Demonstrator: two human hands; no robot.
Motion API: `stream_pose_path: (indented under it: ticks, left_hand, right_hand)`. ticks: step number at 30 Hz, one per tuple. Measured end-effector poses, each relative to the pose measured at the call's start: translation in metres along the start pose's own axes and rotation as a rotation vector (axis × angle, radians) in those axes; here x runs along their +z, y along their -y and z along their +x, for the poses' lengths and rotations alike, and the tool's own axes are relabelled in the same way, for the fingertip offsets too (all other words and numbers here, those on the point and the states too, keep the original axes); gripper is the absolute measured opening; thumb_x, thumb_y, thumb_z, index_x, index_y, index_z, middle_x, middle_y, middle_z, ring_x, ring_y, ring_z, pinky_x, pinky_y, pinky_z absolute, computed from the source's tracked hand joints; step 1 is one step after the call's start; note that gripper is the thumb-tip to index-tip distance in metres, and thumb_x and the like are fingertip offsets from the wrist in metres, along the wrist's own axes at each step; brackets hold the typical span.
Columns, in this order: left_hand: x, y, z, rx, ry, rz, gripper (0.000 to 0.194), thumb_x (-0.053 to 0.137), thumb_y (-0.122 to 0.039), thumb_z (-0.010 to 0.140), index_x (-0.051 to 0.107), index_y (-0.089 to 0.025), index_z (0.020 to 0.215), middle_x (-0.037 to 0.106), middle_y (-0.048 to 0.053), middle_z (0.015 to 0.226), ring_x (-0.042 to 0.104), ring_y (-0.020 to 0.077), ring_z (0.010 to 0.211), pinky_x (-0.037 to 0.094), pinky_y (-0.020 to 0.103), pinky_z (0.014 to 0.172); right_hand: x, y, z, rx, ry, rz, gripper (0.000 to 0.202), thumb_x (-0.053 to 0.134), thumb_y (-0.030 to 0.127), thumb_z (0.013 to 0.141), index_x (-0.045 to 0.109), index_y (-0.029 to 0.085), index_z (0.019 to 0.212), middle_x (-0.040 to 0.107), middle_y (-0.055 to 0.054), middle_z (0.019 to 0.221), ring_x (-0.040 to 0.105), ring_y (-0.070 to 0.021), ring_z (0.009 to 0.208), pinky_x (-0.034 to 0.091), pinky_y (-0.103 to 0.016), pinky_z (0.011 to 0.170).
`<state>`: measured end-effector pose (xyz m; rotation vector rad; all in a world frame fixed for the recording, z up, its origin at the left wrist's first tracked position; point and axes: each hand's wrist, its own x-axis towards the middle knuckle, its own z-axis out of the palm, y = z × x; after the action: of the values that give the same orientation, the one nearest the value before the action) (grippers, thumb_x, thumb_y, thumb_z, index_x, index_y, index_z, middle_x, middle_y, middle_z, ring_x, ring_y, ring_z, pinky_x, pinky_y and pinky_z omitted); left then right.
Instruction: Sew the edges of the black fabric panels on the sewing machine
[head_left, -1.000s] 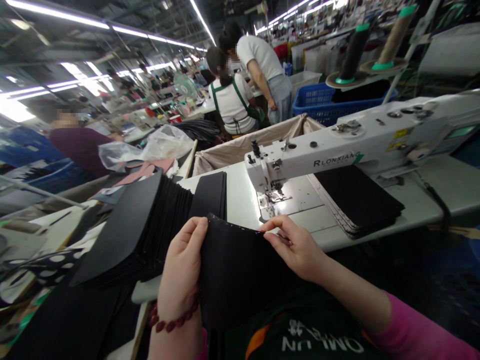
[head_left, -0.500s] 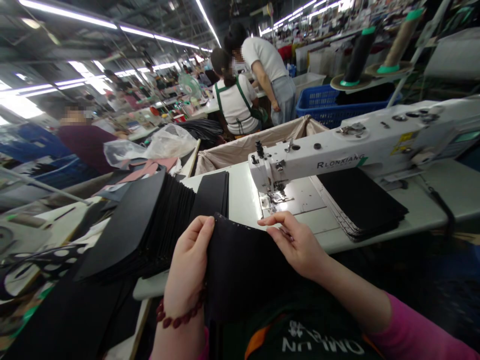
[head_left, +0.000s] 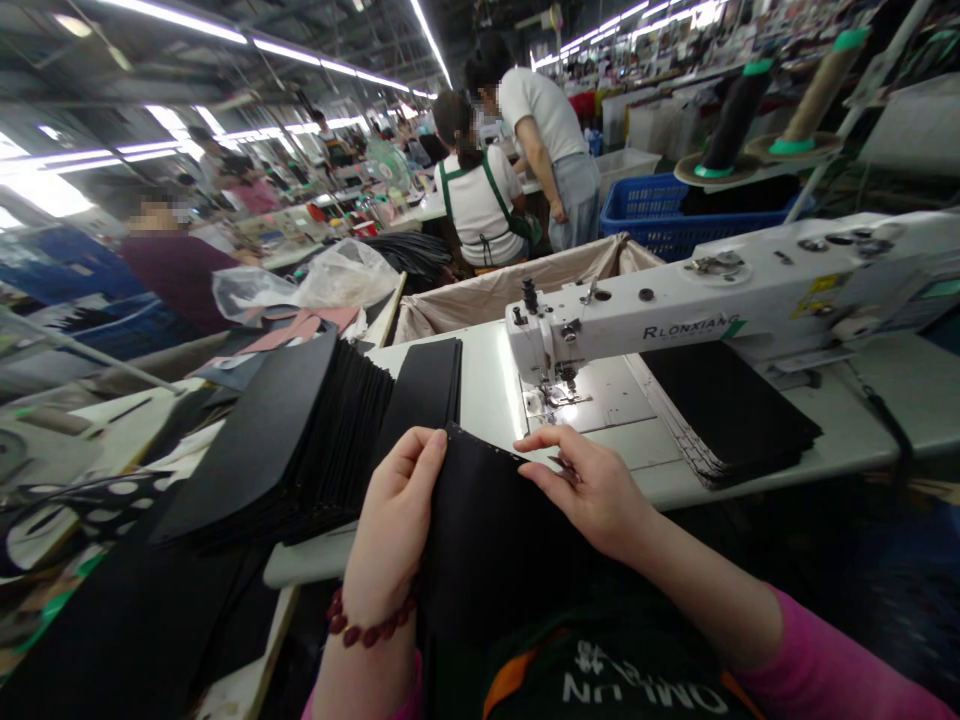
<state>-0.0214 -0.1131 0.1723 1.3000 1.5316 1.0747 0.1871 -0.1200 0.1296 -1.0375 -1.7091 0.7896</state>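
Note:
My left hand (head_left: 401, 500) pinches the upper left corner of a black fabric-like panel (head_left: 499, 520) between thumb and fingers. Along the panel's top edge run small pale specks. My right hand (head_left: 592, 485) is at the other end of that edge, thumb and forefinger closed on it. Something small and dark shows among the right fingers, too hidden to name. The panel hangs in front of my dark apron, near the front of the sewing machine (head_left: 675, 300). Its needle area lies just beyond my right fingertips.
Left of my hands stands a thick pile of black panels (head_left: 255, 430), with a smaller black stack (head_left: 424, 385) beside it. More panels (head_left: 727, 405) lie under the machine arm. Behind the table are a cloth-lined bin (head_left: 487, 290), a blue basket (head_left: 652, 210) and other people.
My right fingers have shifted slightly left along the panel's edge, and my left hand has come a little right. The panel's top edge now slopes more steeply. The view has shifted slightly.

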Motion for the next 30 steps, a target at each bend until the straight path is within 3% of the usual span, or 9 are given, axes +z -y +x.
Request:
stream_pose_path:
  ticks: [5, 10, 16, 21, 25, 30]
  left_hand:
    - [0.002, 0.002, -0.002, 0.035, 0.031, 0.053, 0.029, 0.056, -0.047, 0.090, 0.059, -0.020, 0.081, 0.053, -0.003, 0.073, 0.047, 0.0116, 0.065, 0.038, 0.018, 0.056]
    - [0.003, 0.001, -0.002, 0.070, 0.013, 0.121, 0.029, 0.055, -0.046, 0.091, 0.059, -0.020, 0.079, 0.053, -0.002, 0.073, 0.046, 0.0122, 0.065, 0.038, 0.019, 0.058]
    - [0.008, -0.001, -0.004, 0.075, 0.037, 0.130, 0.028, 0.054, -0.045, 0.091, 0.058, -0.020, 0.080, 0.055, -0.002, 0.074, 0.047, 0.0128, 0.065, 0.040, 0.020, 0.060]
    - [0.011, -0.004, -0.007, 0.101, 0.034, 0.166, 0.028, 0.054, -0.044, 0.091, 0.058, -0.020, 0.078, 0.054, -0.002, 0.073, 0.047, 0.0135, 0.065, 0.039, 0.020, 0.059]
    - [0.012, -0.005, -0.007, 0.119, 0.040, 0.183, 0.027, 0.053, -0.044, 0.092, 0.057, -0.020, 0.078, 0.053, -0.002, 0.073, 0.047, 0.0140, 0.067, 0.039, 0.021, 0.061]
    - [0.019, -0.004, -0.008, 0.161, 0.060, 0.214, 0.027, 0.052, -0.043, 0.093, 0.056, -0.020, 0.079, 0.053, -0.002, 0.071, 0.048, 0.0149, 0.067, 0.038, 0.022, 0.059]
  right_hand:
    - [0.006, 0.000, 0.002, -0.077, 0.008, -0.042, 0.008, 0.054, 0.026, 0.094, 0.056, 0.024, 0.102, 0.069, -0.001, 0.103, 0.065, -0.0149, 0.087, 0.047, -0.027, 0.077]
    - [-0.001, -0.001, 0.003, 0.020, -0.048, -0.023, 0.007, 0.051, 0.026, 0.095, 0.055, 0.024, 0.100, 0.069, -0.001, 0.102, 0.064, -0.0154, 0.087, 0.046, -0.027, 0.075]
    - [0.002, 0.005, 0.004, -0.049, 0.005, -0.076, 0.016, 0.056, 0.031, 0.093, 0.056, 0.025, 0.108, 0.068, 0.000, 0.101, 0.064, -0.0148, 0.081, 0.046, -0.026, 0.070]
    - [0.002, 0.001, 0.006, -0.041, 0.018, -0.084, 0.010, 0.051, 0.019, 0.093, 0.052, 0.023, 0.102, 0.068, -0.002, 0.103, 0.065, -0.0159, 0.084, 0.046, -0.028, 0.074]
    - [-0.004, 0.003, 0.007, 0.026, -0.051, -0.038, 0.006, 0.049, 0.026, 0.096, 0.053, 0.024, 0.100, 0.068, -0.003, 0.104, 0.064, -0.0177, 0.091, 0.047, -0.030, 0.078]
    - [0.000, 0.010, 0.010, -0.010, 0.025, -0.097, 0.018, 0.054, 0.036, 0.094, 0.056, 0.025, 0.108, 0.068, -0.002, 0.104, 0.064, -0.0181, 0.086, 0.045, -0.029, 0.071]
